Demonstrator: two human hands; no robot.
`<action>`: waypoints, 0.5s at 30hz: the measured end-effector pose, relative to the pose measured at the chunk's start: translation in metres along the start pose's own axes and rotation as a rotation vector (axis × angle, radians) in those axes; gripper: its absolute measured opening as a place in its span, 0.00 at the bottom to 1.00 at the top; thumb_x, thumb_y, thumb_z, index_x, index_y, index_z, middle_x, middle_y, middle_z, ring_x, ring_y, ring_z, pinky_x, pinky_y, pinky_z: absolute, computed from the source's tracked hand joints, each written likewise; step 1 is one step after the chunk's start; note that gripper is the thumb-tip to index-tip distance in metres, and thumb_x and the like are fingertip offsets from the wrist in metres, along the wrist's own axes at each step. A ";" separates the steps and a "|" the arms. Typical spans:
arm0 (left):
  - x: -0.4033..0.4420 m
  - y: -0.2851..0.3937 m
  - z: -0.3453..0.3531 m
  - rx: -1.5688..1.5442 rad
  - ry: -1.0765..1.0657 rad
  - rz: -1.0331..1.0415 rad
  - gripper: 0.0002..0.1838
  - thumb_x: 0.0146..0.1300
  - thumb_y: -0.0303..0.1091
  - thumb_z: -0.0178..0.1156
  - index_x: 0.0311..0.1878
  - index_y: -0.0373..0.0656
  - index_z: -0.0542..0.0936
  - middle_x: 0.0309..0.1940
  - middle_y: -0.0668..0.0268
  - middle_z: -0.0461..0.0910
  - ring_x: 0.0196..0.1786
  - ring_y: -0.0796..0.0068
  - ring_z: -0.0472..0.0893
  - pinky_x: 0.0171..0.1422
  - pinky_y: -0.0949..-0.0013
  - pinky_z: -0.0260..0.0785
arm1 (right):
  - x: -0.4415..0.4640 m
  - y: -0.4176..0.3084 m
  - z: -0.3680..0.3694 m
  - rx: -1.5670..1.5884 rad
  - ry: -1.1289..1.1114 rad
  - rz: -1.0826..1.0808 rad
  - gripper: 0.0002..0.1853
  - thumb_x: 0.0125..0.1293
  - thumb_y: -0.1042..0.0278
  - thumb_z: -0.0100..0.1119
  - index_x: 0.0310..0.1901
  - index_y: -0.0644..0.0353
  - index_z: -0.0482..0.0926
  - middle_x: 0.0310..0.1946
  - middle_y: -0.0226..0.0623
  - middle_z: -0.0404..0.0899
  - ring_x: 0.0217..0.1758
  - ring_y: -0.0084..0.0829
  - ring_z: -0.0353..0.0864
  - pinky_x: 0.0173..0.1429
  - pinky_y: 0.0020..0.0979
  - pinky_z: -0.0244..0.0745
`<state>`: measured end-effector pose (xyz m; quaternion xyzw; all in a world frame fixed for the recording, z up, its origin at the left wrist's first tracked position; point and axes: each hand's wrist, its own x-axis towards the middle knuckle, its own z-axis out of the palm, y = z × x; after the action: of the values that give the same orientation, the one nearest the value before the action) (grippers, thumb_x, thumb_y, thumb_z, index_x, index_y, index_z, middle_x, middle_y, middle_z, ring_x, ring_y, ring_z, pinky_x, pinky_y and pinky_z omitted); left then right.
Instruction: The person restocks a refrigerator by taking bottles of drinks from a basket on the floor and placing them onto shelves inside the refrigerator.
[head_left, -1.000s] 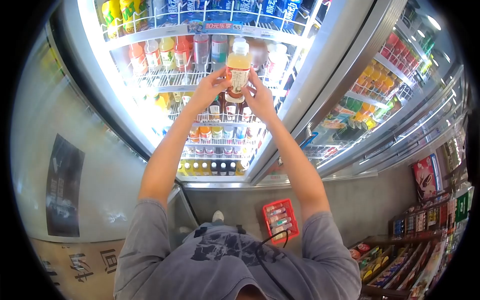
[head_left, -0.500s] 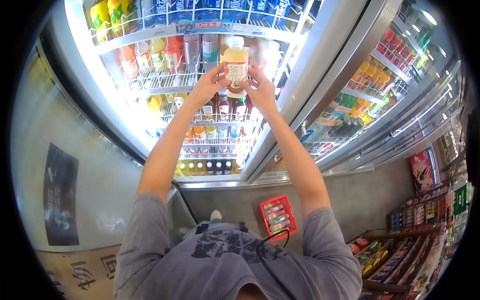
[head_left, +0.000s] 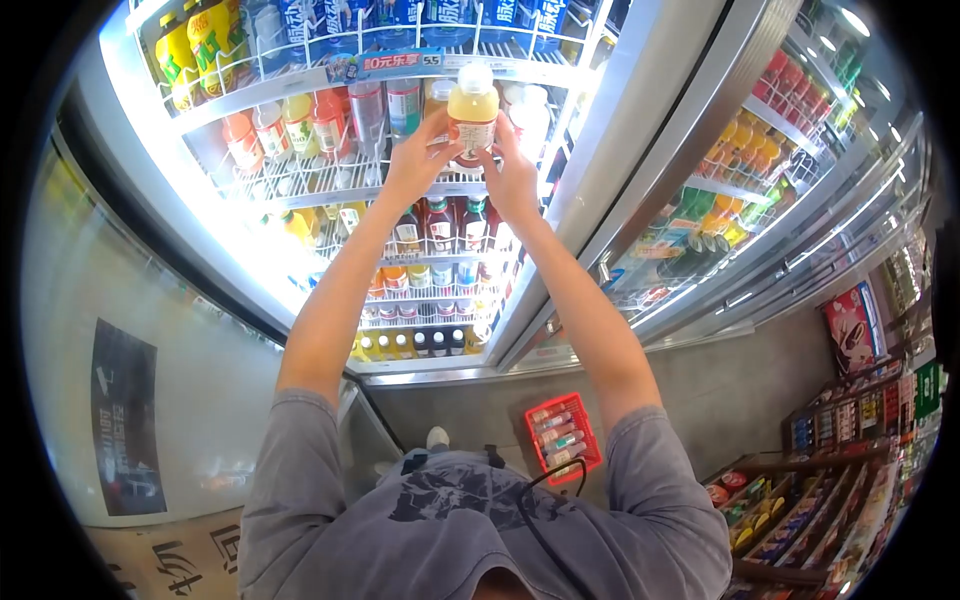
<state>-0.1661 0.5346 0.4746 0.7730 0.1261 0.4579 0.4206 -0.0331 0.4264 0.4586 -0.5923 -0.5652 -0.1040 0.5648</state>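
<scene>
Both of my hands hold a bottle of pale yellow tea drink (head_left: 474, 110) with a white cap, in front of the second shelf of a lit drinks fridge. My left hand (head_left: 420, 160) grips it from the left side, fingers round its label. From the right, my right hand (head_left: 512, 175) closes on it too. The cap points up, and the fingers partly cover the label. Just behind it stand other bottles, among them an amber one (head_left: 438, 95) and white-capped ones (head_left: 530, 112). Red and pink bottles (head_left: 330, 122) line the same wire shelf further left.
Above is a shelf of blue bottles (head_left: 400, 18) with a price strip (head_left: 400, 64). The open fridge door (head_left: 200, 390) is at left, a closed glass-door fridge (head_left: 700, 210) at right. A red basket (head_left: 590, 428) holding several bottles sits on the floor. Snack racks (head_left: 810, 510) stand lower right.
The bottle, still in both hands, now leans differently, with its label less fully visible. My hands are closer together around its lower part. The view has shifted slightly.
</scene>
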 end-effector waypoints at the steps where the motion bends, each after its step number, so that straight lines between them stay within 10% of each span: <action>1: 0.003 0.001 0.002 0.028 -0.007 0.034 0.31 0.64 0.31 0.66 0.69 0.42 0.67 0.58 0.55 0.79 0.58 0.64 0.82 0.61 0.66 0.76 | 0.002 0.000 -0.002 -0.013 0.024 -0.012 0.33 0.67 0.74 0.59 0.72 0.59 0.60 0.52 0.58 0.79 0.52 0.57 0.81 0.52 0.46 0.75; 15: 0.031 -0.046 0.050 0.507 0.195 0.303 0.32 0.55 0.24 0.67 0.64 0.38 0.69 0.48 0.49 0.78 0.52 0.47 0.78 0.55 0.55 0.72 | 0.022 0.049 0.016 0.079 0.090 0.014 0.30 0.63 0.83 0.57 0.66 0.61 0.59 0.53 0.57 0.79 0.54 0.53 0.83 0.53 0.41 0.79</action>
<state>-0.0996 0.5541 0.4469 0.8158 0.1593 0.5413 0.1270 0.0050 0.4642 0.4426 -0.5683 -0.5388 -0.1044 0.6131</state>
